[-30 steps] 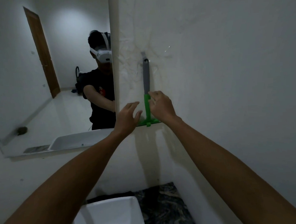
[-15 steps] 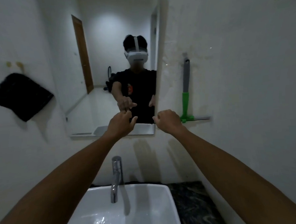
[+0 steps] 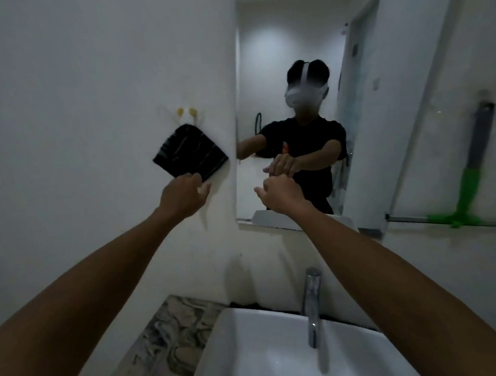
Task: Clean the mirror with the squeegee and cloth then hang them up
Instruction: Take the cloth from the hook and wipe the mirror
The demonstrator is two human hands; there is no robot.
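A black cloth (image 3: 189,153) hangs from two small yellow hooks (image 3: 187,112) on the white wall left of the mirror (image 3: 286,56). My left hand (image 3: 184,195) is just under the cloth's lower corner, thumb apart from the curled fingers, touching or nearly touching the fabric; no grip shows. My right hand (image 3: 281,194) is held in front of the mirror's lower part, loosely curled and holding nothing. The squeegee (image 3: 479,147), grey handle above and green below, hangs on the right wall with its blade at the bottom, well away from both hands.
A white basin (image 3: 250,360) with a chrome tap (image 3: 312,305) sits directly below my arms. A marbled counter (image 3: 166,344) lies to its left. The mirror reflects a person wearing a headset, with both arms stretched out.
The view swung left. My right hand left the hung squeegee and moved in front of the mirror. My left hand travelled left to the cloth's lower corner.
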